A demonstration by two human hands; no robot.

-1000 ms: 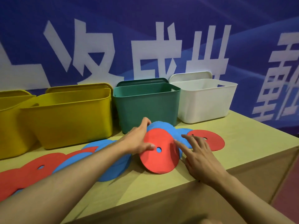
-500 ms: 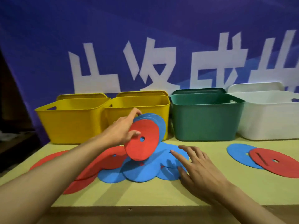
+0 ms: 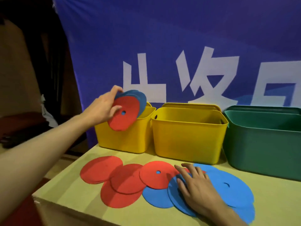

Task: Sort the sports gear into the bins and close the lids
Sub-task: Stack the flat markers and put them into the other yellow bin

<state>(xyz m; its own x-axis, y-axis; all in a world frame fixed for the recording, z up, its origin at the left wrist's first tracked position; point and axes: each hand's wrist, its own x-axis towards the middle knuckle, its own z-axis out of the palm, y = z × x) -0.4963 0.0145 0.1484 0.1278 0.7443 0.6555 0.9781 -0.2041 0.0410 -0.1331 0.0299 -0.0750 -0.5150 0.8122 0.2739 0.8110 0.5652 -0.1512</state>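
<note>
Behind everything hangs a blue banner (image 3: 195,38) with white characters, and below it the counter (image 3: 68,198) carries a row of open bins: a green bin (image 3: 263,144) well to the right of the raised fingers, a middle yellow bin (image 3: 187,137) nearer, and the left yellow bin (image 3: 127,137) directly under them. Lids appear to stand behind the bins, none fitted. The step in hand looks like dropping a gathered handful into that left bin: the left hand (image 3: 101,108) holds a small stack of discs (image 3: 128,108), red in front and blue behind, its fingers (image 3: 116,90) curled over the top edge and the thumb pressing the red face, the stack tilted over the bin's near rim. Below, the right hand (image 3: 200,188) lies with straight fingers flat on the blue discs (image 3: 231,190), holding nothing; the loose red discs (image 3: 127,180) overlap just left of those fingers. The next move, I judge, calls for carrying the stack fully past the rim before letting go, since its lower edge hangs outside the wall. Mixed colours in one handful may need separating.
</note>
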